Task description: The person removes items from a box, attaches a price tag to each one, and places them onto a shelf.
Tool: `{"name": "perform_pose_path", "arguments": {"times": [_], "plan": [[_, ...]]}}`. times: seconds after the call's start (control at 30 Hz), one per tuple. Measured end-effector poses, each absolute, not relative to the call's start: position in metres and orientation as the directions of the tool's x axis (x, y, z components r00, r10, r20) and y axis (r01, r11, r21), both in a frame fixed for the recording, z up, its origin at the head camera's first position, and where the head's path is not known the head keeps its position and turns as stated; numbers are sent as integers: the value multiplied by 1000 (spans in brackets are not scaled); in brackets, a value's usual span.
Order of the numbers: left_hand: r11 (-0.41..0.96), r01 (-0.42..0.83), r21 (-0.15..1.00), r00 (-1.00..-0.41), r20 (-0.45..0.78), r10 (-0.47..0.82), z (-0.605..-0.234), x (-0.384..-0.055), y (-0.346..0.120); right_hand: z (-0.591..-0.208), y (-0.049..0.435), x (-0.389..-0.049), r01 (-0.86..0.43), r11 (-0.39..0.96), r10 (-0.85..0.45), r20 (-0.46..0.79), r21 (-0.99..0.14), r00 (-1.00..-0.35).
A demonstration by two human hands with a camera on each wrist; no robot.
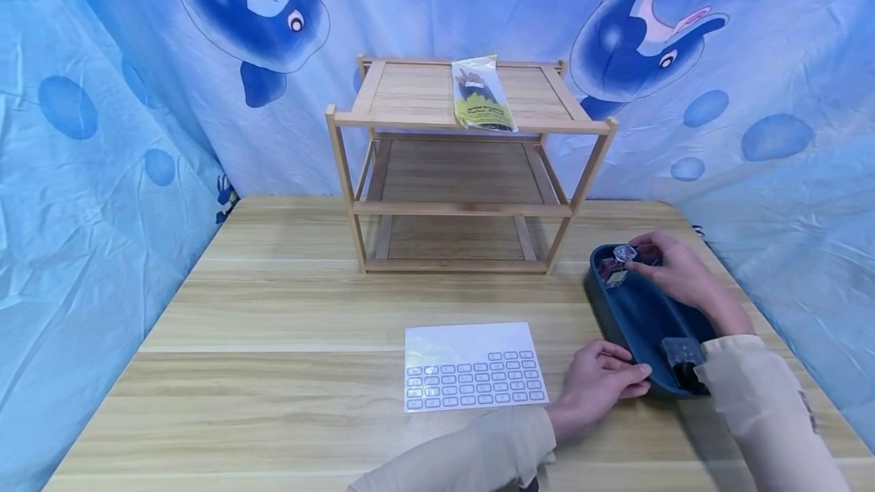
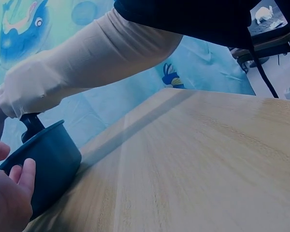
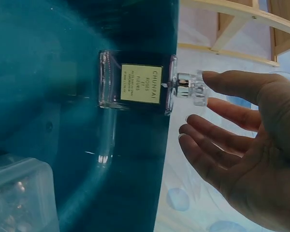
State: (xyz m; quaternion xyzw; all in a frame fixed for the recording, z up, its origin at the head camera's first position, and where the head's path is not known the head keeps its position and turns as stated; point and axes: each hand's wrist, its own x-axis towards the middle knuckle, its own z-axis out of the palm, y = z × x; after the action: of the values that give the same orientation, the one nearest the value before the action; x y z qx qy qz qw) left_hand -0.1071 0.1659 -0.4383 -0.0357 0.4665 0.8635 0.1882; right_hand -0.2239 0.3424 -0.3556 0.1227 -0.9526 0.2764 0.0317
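Note:
A perfume bottle [image 3: 140,82] with a pale label and a clear faceted cap is inside a dark teal bin [image 1: 604,317] at the table's right side. My right hand [image 1: 677,272] reaches over the bin's far end and pinches the cap between thumb and forefinger. The other fingers stay loosely bent and apart from the glass. At the bin's near left corner, my left hand [image 1: 601,382] holds the rim, its fingers against the outer wall in the left wrist view. A clear plastic box [image 3: 21,198] and a black object [image 2: 33,126] lie in the bin's near end.
A sheet of printed labels [image 1: 472,370] lies left of my left hand. Behind it stands a three-tier wooden shelf [image 1: 465,209], with a yellow-and-clear packet [image 1: 481,93] on its top. Blue dolphin-print curtains [image 1: 89,196] surround the wooden table [image 1: 273,325].

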Motion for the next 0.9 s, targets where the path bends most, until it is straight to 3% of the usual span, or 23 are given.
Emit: {"name": "perform_pose_path", "arguments": {"times": [0.9], "plan": [[-578, -363, 731, -930, -240, 280, -438, -107, 170, -372, 340, -235, -262, 807, -226, 133, -530, -965]]}}
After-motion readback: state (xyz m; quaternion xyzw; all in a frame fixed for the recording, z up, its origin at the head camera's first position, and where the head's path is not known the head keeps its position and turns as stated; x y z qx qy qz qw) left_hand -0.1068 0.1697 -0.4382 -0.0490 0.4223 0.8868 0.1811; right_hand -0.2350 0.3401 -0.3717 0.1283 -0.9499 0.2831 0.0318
